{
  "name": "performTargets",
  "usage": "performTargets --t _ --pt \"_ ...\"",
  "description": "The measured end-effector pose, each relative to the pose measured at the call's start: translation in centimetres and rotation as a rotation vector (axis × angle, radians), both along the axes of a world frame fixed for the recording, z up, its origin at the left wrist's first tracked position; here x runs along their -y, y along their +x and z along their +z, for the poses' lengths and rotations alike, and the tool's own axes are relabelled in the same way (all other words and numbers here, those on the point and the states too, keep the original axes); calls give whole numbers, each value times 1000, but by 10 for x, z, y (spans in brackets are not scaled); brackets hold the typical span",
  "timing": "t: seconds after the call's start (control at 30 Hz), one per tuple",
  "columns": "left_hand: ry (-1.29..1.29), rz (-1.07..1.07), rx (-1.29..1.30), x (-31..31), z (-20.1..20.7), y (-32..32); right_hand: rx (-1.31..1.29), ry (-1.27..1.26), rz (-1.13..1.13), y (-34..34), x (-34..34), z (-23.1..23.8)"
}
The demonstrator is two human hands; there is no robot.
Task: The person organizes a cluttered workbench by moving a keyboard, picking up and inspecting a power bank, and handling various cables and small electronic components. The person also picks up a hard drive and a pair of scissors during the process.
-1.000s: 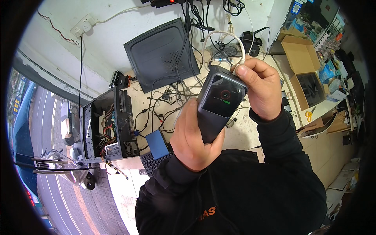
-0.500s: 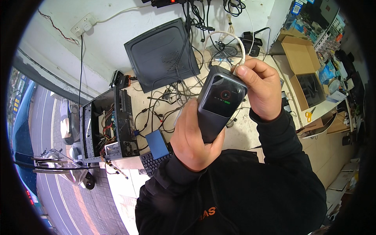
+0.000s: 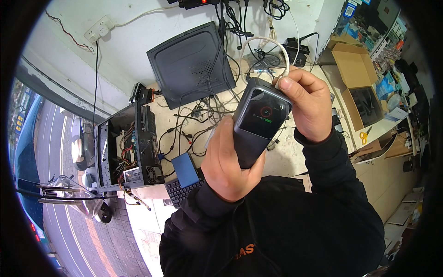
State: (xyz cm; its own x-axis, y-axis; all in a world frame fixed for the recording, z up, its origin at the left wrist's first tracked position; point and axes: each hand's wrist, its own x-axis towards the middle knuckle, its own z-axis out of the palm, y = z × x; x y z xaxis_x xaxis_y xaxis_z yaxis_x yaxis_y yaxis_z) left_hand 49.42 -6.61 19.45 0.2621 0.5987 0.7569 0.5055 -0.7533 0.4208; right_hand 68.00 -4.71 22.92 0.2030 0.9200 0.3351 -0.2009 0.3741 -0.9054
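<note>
A dark grey power bank [image 3: 253, 147] with a lit display on its upper face is tilted in front of me above the workbench. My left hand [image 3: 229, 159] wraps round its lower body, thumb on one side and fingers on the other. At its top end my right hand [image 3: 310, 99] pinches the plug end of a white cable [image 3: 282, 48], which arcs up and away behind. The plug is at the power bank's top edge; my fingers hide whether it sits fully in the port.
An open computer case [image 3: 127, 147] stands at the left, near a blue box [image 3: 185, 170] on a black keyboard [image 3: 175, 193]. Tangled black cables [image 3: 198, 111] lie before a dark monitor back [image 3: 189, 64]. At right are an open cardboard box [image 3: 354, 67] and yellow scissors [image 3: 364, 137].
</note>
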Motion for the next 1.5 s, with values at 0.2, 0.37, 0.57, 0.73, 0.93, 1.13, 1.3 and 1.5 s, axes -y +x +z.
performTargets --t 0.2,0.37,0.57,0.73,0.93,1.13,1.3,1.5 --pt "12 12 -7 0 0 0 1 2 9 1 0 0" --pt "4 10 -13 0 0 0 -7 0 10 0 0 0" --pt "15 10 -2 0 -1 0 -2 -2 4 0 0 0" --pt "8 9 0 0 -1 0 -7 2 3 -1 0 0" --pt "-3 -5 -3 0 0 -1 -1 -8 5 0 -1 -1" --pt "-1 -1 4 -1 -1 0 7 -10 -3 -1 -1 -1" --pt "-3 14 0 -1 -1 0 -1 -5 6 -1 -1 -2" --pt "-18 5 12 -1 -2 0 0 1 11 0 -2 -3"
